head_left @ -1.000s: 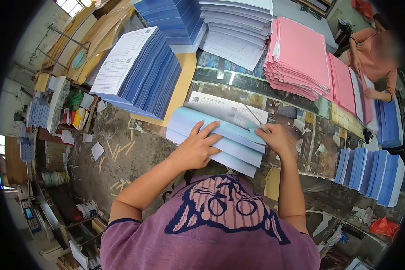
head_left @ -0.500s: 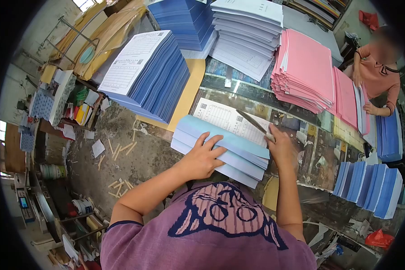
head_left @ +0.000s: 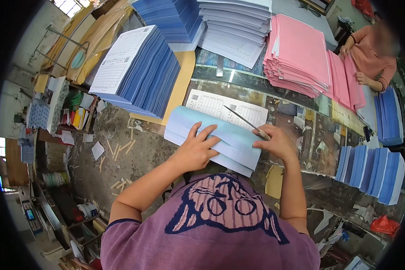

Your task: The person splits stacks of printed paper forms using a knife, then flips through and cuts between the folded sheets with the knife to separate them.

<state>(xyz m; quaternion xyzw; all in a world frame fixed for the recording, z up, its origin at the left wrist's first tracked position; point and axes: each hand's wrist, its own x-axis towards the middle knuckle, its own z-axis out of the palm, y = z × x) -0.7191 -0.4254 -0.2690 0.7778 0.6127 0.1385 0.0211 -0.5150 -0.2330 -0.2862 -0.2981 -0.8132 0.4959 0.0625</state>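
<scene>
Spread out flat, my left hand (head_left: 195, 150) presses on a batch of pale blue sheets (head_left: 234, 137) folded over toward me. My right hand (head_left: 278, 143) grips the handle of a long, thin-bladed knife (head_left: 240, 118), with its thumb against the right end of the folded sheets. The blade points up and to the left, above a white printed form (head_left: 207, 102) showing beyond the fold. Whether the blade touches the form, I cannot tell.
A tall stack of blue-edged forms (head_left: 144, 76) stands at left on yellow card (head_left: 185, 67). Behind are white stacks (head_left: 234, 36) and pink folders (head_left: 297, 54). Blue bundles (head_left: 369, 171) sit at right. Across the table, a person (head_left: 373, 58) handles pink folders.
My right hand has moved in against the folded sheets, and the knife has shifted left with it. My left hand stays on the paper. The other person's hands have moved over a pink folder.
</scene>
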